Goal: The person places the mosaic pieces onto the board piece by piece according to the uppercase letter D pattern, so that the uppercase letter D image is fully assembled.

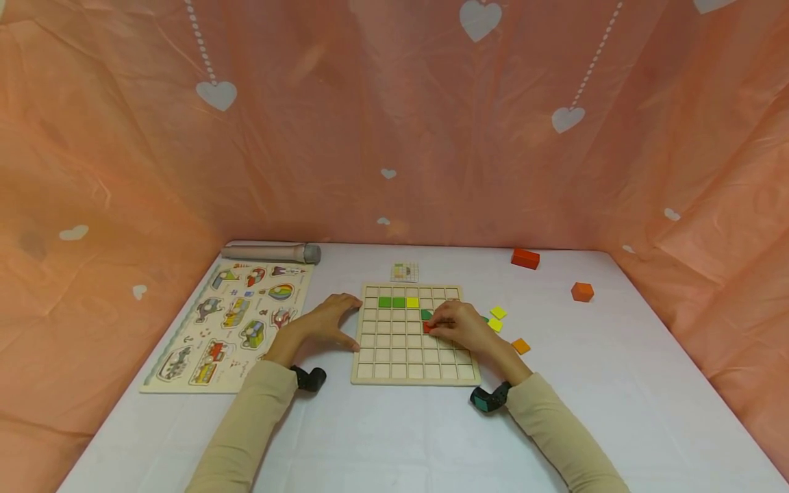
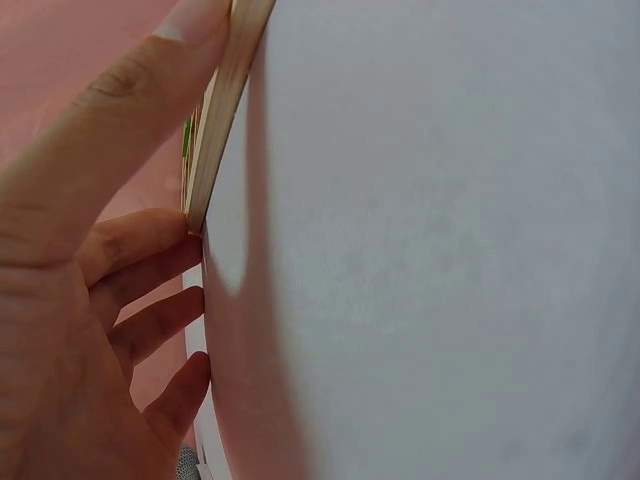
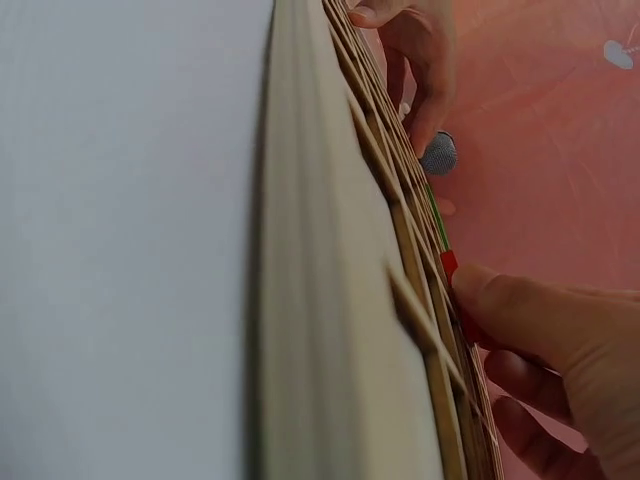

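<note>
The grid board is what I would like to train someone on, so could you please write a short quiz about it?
1. True or false: the left hand is at the left edge of the board.
2. What colour is the tile that the right hand holds? A yellow; B red; C orange.
3. Fill the gap: in the head view, the row of three tiles reads, left to right, green, green, ____.

Key: 1 true; 2 B; 3 yellow.
</note>
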`<action>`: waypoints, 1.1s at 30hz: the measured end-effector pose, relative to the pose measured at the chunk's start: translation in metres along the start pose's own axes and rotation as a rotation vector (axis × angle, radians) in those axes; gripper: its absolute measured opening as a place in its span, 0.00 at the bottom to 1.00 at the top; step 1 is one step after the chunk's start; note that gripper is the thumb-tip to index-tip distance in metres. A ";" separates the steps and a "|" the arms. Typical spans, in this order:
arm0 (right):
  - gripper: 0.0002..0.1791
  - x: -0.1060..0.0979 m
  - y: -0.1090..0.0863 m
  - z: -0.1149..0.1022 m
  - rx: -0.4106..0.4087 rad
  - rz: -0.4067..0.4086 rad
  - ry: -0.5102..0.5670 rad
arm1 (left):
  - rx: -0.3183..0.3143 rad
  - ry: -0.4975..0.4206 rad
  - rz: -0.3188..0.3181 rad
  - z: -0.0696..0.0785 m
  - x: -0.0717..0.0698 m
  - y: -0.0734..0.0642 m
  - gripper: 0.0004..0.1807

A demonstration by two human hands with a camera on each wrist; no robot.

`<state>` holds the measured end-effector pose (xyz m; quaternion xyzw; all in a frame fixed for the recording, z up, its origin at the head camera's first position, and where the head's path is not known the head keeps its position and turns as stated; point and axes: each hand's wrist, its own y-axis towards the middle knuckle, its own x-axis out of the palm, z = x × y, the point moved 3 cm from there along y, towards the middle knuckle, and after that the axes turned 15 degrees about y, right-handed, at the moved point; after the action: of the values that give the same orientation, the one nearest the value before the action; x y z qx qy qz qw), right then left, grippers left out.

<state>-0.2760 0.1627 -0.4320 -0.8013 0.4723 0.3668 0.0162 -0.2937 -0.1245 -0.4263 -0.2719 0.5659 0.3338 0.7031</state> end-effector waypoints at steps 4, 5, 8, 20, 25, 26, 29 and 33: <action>0.07 -0.002 -0.002 0.000 0.024 -0.022 -0.004 | -0.003 -0.006 -0.002 -0.001 0.001 0.000 0.49; 0.07 -0.002 -0.002 -0.001 0.026 -0.028 -0.003 | -0.002 -0.004 0.000 -0.001 0.001 0.000 0.49; 0.07 -0.003 -0.003 -0.001 0.034 -0.040 -0.001 | 0.006 -0.001 0.005 -0.002 0.003 0.001 0.49; 0.05 -0.001 0.000 -0.001 0.034 -0.026 -0.041 | 0.029 0.008 0.029 -0.004 0.004 0.002 0.49; 0.04 -0.001 0.000 0.000 0.038 -0.029 -0.034 | 0.028 0.014 0.027 -0.003 0.003 0.003 0.49; 0.04 -0.001 0.000 -0.001 0.038 -0.031 -0.032 | 0.025 0.012 0.024 -0.003 0.003 0.003 0.49; 0.04 -0.001 0.000 -0.002 0.034 -0.032 -0.026 | 0.023 0.014 0.022 -0.002 0.002 0.002 0.49; 0.04 -0.002 -0.001 -0.002 0.034 -0.027 -0.017 | 0.022 0.006 0.025 -0.001 0.001 0.002 0.49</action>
<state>-0.2751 0.1642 -0.4294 -0.8041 0.4674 0.3654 0.0387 -0.2955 -0.1243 -0.4280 -0.2580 0.5752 0.3355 0.7001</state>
